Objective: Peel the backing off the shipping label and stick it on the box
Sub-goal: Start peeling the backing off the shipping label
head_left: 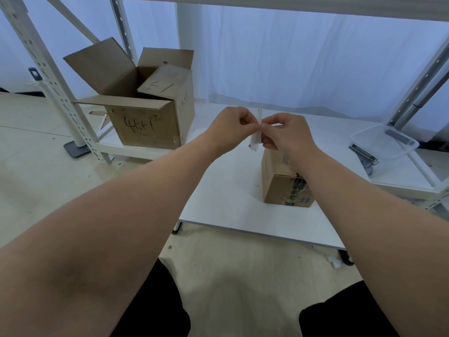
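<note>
1. Head view: left hand [232, 125] and right hand [288, 136] pinch thin white paper shipping label [255, 141] together.
2. Below the grip, small brown cardboard box [274, 188]; blue print unreadable.

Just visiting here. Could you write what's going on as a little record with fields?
Left hand: pinches the label
Right hand: pinches the label from the other side
Label: white, held edge-on above the small box
Small box: cardboard, closed, on the white table
Label on box: not yet
Nearby: open cardboard box at left; clear plastic tub at right
</note>
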